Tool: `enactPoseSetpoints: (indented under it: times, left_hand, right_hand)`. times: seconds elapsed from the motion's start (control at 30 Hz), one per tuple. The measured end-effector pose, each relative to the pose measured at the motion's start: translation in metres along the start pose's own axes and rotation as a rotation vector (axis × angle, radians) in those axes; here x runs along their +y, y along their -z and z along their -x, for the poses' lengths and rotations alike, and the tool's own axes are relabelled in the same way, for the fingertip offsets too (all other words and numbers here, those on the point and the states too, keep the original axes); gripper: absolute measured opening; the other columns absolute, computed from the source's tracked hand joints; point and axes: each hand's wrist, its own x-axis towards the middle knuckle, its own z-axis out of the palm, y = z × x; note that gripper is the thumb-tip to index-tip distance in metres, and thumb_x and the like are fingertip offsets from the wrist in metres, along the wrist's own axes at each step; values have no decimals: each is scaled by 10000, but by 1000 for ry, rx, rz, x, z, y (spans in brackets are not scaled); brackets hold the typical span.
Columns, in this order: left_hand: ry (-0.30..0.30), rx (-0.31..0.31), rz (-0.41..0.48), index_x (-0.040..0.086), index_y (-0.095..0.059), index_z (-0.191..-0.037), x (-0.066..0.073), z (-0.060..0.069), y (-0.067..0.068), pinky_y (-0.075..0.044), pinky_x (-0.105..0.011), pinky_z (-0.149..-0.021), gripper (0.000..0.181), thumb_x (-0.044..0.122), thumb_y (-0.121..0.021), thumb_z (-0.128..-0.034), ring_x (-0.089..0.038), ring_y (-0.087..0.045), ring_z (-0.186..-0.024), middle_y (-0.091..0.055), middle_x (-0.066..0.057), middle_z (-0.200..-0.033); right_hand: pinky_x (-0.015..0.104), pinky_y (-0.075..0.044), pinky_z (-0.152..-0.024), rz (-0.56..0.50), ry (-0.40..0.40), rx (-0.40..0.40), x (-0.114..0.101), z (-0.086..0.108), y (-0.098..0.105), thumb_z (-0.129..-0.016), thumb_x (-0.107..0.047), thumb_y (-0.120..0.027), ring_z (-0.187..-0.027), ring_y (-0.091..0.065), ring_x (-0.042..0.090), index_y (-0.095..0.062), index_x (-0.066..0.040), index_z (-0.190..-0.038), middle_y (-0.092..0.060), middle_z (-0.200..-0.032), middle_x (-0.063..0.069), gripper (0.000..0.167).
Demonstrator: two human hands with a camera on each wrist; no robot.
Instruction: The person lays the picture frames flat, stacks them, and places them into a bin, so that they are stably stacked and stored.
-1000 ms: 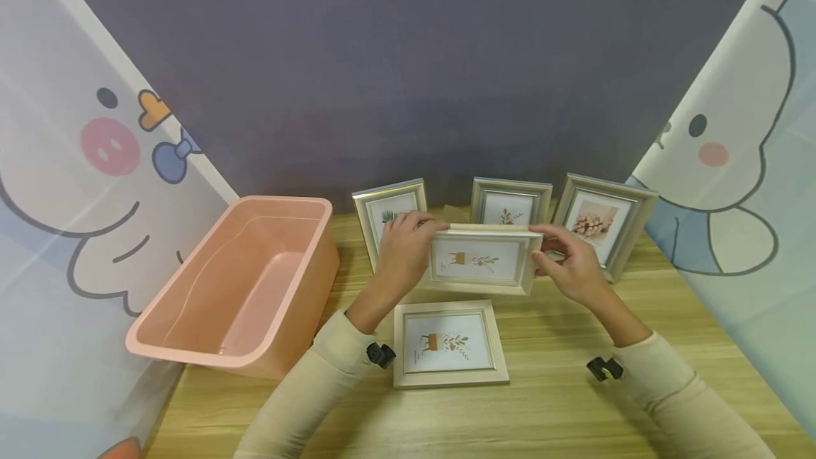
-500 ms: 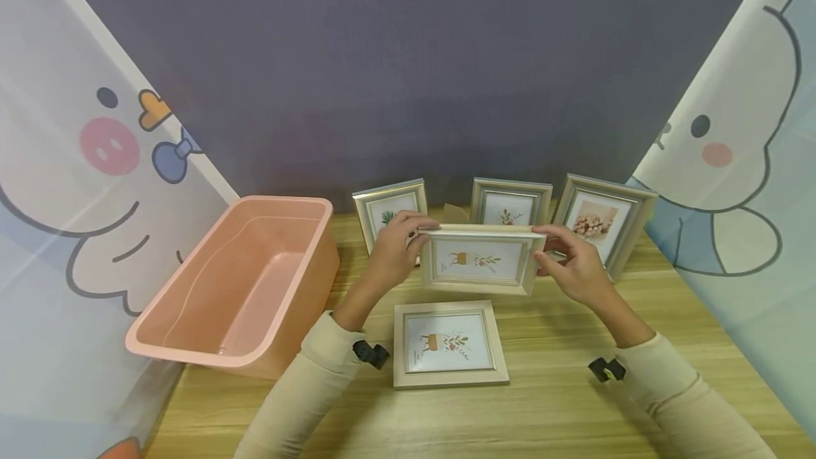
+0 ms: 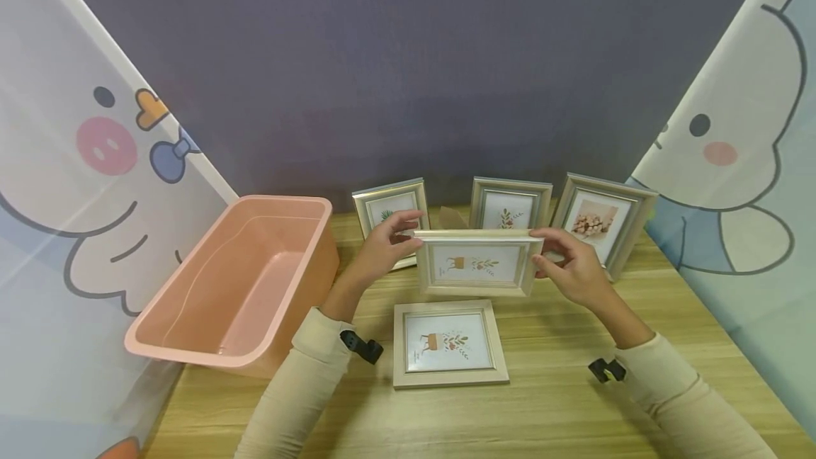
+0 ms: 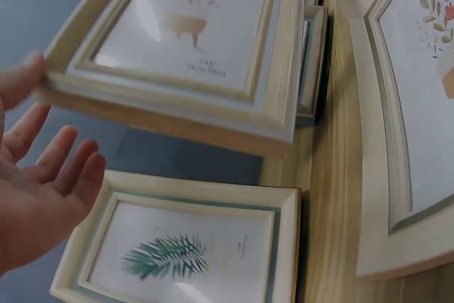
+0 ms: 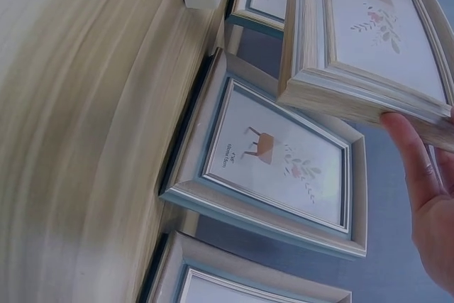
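A cream picture frame (image 3: 474,264) with a printed stool and flowers is held tilted above the table in the head view. My right hand (image 3: 574,269) pinches its upper right corner between thumb and fingers. At the opposite corner my left hand (image 3: 381,250) has its fingers spread; in the left wrist view the thumb (image 4: 21,81) touches the edge and the other fingers hang free. A similar frame (image 3: 451,342) lies flat below. Behind stand a palm-leaf frame (image 3: 376,205), partly covered by my left hand, a flower-print frame (image 3: 510,202), partly hidden, and a blossom frame (image 3: 593,224).
On the left stands a deep pink plastic tub (image 3: 312,261). A dark grey panel (image 3: 408,76) rises behind the frames. Cartoon-printed sheets close in the wooden table (image 3: 542,402) at both sides.
My left hand has moved left, from over the frame's upper edge to its corner, and its fingers have spread. The frame has shifted slightly left. My right hand keeps its grip.
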Motion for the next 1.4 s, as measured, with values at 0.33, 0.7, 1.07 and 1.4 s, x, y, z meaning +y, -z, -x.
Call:
enactPoseSetpoints:
  times: [0.33, 0.7, 1.07, 1.4]
  left_hand:
    - [1, -196, 205, 40, -202, -1612, -17, -3, 10, -283, -607, -1208, 1233, 646, -795, -715, -448, -191, -1551, -174, -220, -1687]
    - [-20, -328, 328, 167, -115, -1646, -25, -5, 7, -382, -489, -1125, 1291, 681, -796, -677, -379, -144, -1579, -84, -78, -1730]
    - [-41, -324, 339, 90, -105, -1639, -28, -6, 6, -399, -380, -1096, 1323, 672, -798, -674, -394, -182, -1566, -146, -130, -1715]
    - [-62, -246, 243, 108, -197, -1626, -26, -1, 6, -461, -404, -1082, 1229, 697, -758, -706, -388, -279, -1528, -245, -133, -1682]
  right_hand:
    - [274, -590, -539, -81, -8, -36, -3, 1, 0, -811, 304, -597, -634, -686, 109, -561, 157, -1229, -678, -867, 7, 444]
    - [267, -590, -541, -139, 13, -61, -2, 2, -1, -815, 311, -582, -648, -687, 103, -559, 142, -1250, -667, -882, -52, 467]
    - [249, -586, -545, -135, 18, -60, -4, 2, -1, -809, 319, -575, -615, -672, 124, -559, 147, -1246, -652, -856, -2, 470]
    - [249, -585, -543, -129, 24, -49, -2, 2, -2, -804, 323, -573, -646, -681, 98, -555, 156, -1242, -664, -888, -41, 470]
